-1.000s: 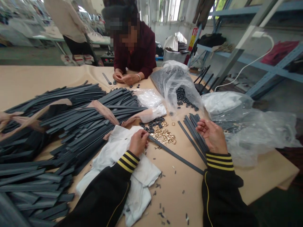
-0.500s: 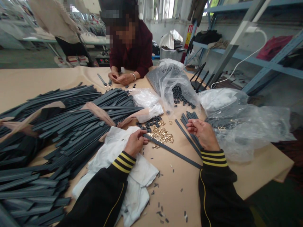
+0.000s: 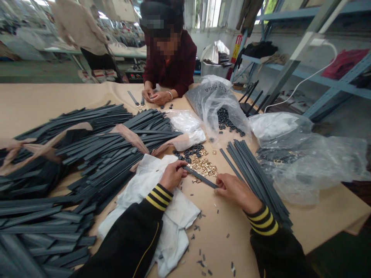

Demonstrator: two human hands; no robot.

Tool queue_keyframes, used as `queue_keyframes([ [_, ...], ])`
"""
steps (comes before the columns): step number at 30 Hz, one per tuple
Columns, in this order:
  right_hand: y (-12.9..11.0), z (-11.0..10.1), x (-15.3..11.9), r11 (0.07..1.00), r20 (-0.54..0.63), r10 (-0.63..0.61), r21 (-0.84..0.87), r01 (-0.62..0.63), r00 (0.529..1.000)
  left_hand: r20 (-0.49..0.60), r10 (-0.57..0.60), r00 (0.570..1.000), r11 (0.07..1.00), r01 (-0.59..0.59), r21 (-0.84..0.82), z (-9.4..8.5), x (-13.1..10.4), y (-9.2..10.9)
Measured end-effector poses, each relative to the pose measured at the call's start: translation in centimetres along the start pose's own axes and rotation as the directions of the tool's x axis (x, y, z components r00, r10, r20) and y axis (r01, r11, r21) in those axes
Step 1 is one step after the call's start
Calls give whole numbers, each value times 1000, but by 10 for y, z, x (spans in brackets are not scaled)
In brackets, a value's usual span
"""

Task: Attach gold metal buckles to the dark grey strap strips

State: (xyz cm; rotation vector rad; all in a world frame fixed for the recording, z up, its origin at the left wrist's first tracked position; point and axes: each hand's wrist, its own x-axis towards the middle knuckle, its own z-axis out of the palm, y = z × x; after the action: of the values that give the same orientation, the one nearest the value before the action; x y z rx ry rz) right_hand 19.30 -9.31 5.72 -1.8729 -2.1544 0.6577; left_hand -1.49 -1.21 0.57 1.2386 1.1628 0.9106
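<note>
A dark grey strap (image 3: 201,177) stretches between my two hands above the table. My left hand (image 3: 173,174) pinches its upper left end. Its other visible part is gripped by my right hand (image 3: 234,190), whose fingers are closed on it; the rest of the strap is hidden there. Just behind the strap lies a pile of gold buckles (image 3: 204,165), with small dark loops (image 3: 189,152) beside it. To the right of my right hand lies a bundle of dark straps (image 3: 257,177). A white cloth (image 3: 174,220) is under my left forearm.
Large stacks of dark straps (image 3: 116,150) cover the left side. Clear plastic bags (image 3: 315,154) lie at the right, another (image 3: 203,100) holds dark loops at the back. A person (image 3: 171,58) works across the table. Small dark scraps are scattered near me.
My right hand has moved left and down from above the strap bundle and closed on the strap. The bundle is now uncovered. The whole view has shifted slightly.
</note>
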Motion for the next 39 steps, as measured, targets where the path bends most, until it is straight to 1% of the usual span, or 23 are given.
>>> queue_keyframes([
  [2, -5, 9, -12, 992, -45, 15, -123, -20, 999, -3, -13, 1000, 1000, 13, 2, 0, 0, 0],
  [5, -10, 20, -21, 968, -132, 13, -245, -46, 991, 2, -24, 1000, 1000, 24, -10, 1, -1, -1],
  [8, -11, 24, -21, 952, -194, -11, -304, -49, 981, 29, -25, 999, 999, 26, -36, 1, -1, -1],
  [11, -10, 24, -18, 955, -226, -42, -296, -28, 973, 62, -28, 998, 999, 31, -40, 0, -3, 2],
  [13, -7, 21, -16, 967, -223, -45, -256, -14, 974, 75, -33, 997, 999, 33, 4, 0, -5, 5],
  [15, 1, 14, -15, 985, -184, -23, -172, -10, 983, 72, -43, 996, 997, 38, 71, 0, -5, 7],
  [17, 13, 4, -15, 999, -133, 32, -27, -36, 991, 63, -49, 997, 991, 41, 130, -1, -5, 7],
  [20, 34, -10, -19, 978, -82, 133, 172, -117, 988, 32, -73, 997, 984, 66, 168, -1, -3, 6],
  [24, 56, -16, -30, 958, -28, 188, 228, -177, 982, 14, -123, 992, 980, 119, 160, 1, -2, 7],
  [28, 63, -13, -39, 930, -46, 243, 296, -219, 969, 20, -133, 991, 984, 129, 122, 1, -4, 9],
  [32, 66, -15, -43, 914, -59, 278, 323, -245, 959, 36, -139, 990, 984, 133, 119, 1, -4, 11],
  [34, 62, -18, -41, 912, -57, 279, 328, -246, 959, 44, -129, 991, 985, 123, 119, 0, -4, 11],
  [36, 52, -20, -32, 909, -57, 261, 351, -225, 964, 63, -106, 992, 991, 101, 87, -1, -5, 11],
  [37, 43, -20, -26, 910, -69, 236, 367, -195, 969, 83, -95, 992, 994, 90, 62, -1, -6, 12],
  [39, 21, -16, -9, 916, -130, 151, 390, -89, 980, 160, -69, 985, 998, 69, 10, -2, -9, 15],
])
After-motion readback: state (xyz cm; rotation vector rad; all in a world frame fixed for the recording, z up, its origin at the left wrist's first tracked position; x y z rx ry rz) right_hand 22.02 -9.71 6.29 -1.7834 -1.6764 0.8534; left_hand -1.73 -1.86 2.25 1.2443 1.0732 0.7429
